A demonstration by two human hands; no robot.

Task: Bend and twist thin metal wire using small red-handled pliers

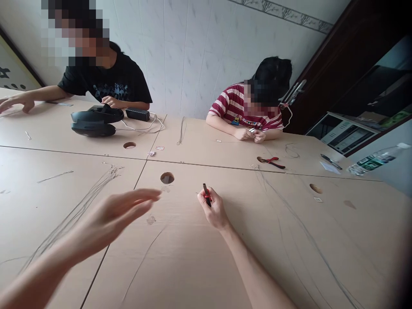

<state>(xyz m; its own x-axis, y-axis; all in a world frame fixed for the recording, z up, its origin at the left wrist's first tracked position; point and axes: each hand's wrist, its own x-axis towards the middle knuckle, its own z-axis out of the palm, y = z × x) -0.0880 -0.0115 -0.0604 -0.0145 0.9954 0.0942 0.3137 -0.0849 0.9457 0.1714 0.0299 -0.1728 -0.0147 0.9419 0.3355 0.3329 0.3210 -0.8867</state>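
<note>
My right hand point(214, 210) is closed around small pliers point(206, 195) with red and black grips, their jaws pointing away from me. A tiny thin tip shows beside the thumb; I cannot make out what it is. To the left, my left hand point(119, 214) hovers above the table with fingers stretched out and nothing visible in them. A single thin wire point(144, 252) lies on the table between my forearms. Under and behind my left hand runs a bundle of thin wires point(86, 197). Another long wire bundle point(299, 221) lies to the right of my right arm.
Across the table point(189, 266) sit two people; the one in stripes point(236, 105) handles a small object. Red-handled pliers point(272, 162), a bottle point(376, 161), a pen point(331, 162), a dark headset point(95, 121) and a black box point(137, 113) lie around. Round holes point(167, 178) pierce the tabletop.
</note>
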